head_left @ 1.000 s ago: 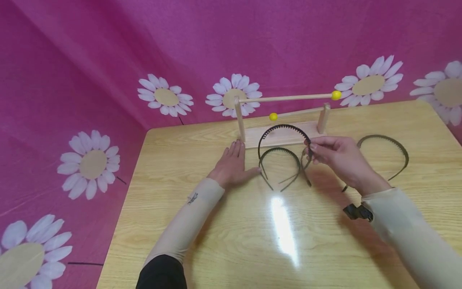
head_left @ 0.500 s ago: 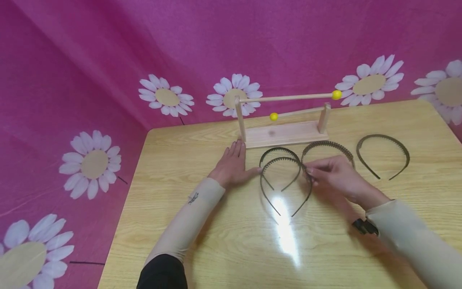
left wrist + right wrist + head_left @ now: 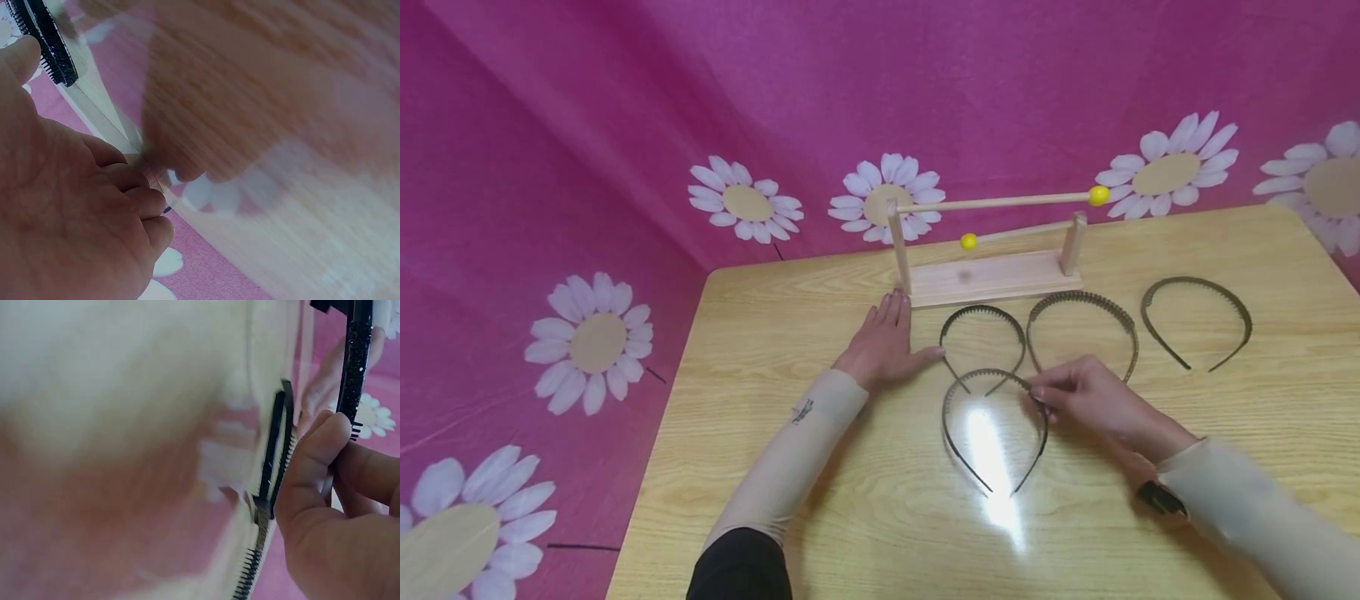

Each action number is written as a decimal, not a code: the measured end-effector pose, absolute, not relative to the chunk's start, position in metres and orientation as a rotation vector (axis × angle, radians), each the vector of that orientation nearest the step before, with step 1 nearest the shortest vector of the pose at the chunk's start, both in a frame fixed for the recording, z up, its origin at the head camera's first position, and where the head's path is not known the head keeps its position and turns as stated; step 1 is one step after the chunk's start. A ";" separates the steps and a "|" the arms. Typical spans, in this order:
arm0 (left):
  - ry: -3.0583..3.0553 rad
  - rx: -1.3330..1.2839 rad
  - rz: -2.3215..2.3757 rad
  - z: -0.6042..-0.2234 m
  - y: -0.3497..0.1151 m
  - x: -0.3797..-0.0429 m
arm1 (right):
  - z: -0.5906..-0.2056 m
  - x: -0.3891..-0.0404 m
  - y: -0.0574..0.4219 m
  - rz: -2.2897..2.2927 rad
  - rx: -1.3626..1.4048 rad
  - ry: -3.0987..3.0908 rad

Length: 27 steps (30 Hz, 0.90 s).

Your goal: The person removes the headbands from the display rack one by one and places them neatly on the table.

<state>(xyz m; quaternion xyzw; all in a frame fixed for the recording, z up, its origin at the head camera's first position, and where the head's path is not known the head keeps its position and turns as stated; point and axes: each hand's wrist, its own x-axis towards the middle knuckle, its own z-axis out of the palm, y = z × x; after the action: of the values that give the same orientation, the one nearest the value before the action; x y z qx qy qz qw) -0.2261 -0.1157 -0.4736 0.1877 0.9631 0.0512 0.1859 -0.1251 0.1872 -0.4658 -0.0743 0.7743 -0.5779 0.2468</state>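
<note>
In the head view, my right hand (image 3: 1093,404) pinches a thin black toothed headband (image 3: 951,433) at its right side, between thumb and fingers. The right wrist view shows the same grip on the dark headband (image 3: 355,362). My left hand (image 3: 887,342) lies flat on the table, fingertips at the left end of a wooden rack (image 3: 992,279). Its thumb tip is right at the edge of a smaller headband (image 3: 981,310). A larger toothed headband (image 3: 1082,298) lies right of that one, partly behind my right hand. Farther right lies another headband (image 3: 1198,283).
The rack stands at the table's back edge, with two horizontal rods tipped by yellow balls (image 3: 1098,196). A pink curtain (image 3: 1000,92) with white daisies hangs behind and left of the wooden table (image 3: 737,467). Light glares off the tabletop in front of the headbands.
My right hand has brought the headband from in front of the rack down toward the near side of the table, below the smaller headband. My left hand has stayed in place.
</note>
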 end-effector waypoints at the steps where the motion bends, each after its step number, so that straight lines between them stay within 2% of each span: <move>1: 2.712 0.530 0.145 -0.473 -0.116 -0.226 | -0.467 -0.123 0.187 -1.577 -0.199 2.104; 15: 2.707 0.544 0.164 -0.473 -0.117 -0.226 | -0.483 -0.108 0.185 -1.528 -0.300 2.139; 27: 2.708 0.540 0.145 -0.473 -0.116 -0.227 | -0.480 -0.102 0.178 -1.396 -0.240 2.304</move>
<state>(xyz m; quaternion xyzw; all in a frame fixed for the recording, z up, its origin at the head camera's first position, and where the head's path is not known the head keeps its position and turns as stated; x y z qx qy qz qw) -0.2268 -0.1157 -0.4730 0.1919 0.9621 0.0514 0.1869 -0.1024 0.1782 -0.4800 -0.0868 0.8317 -0.5037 0.2167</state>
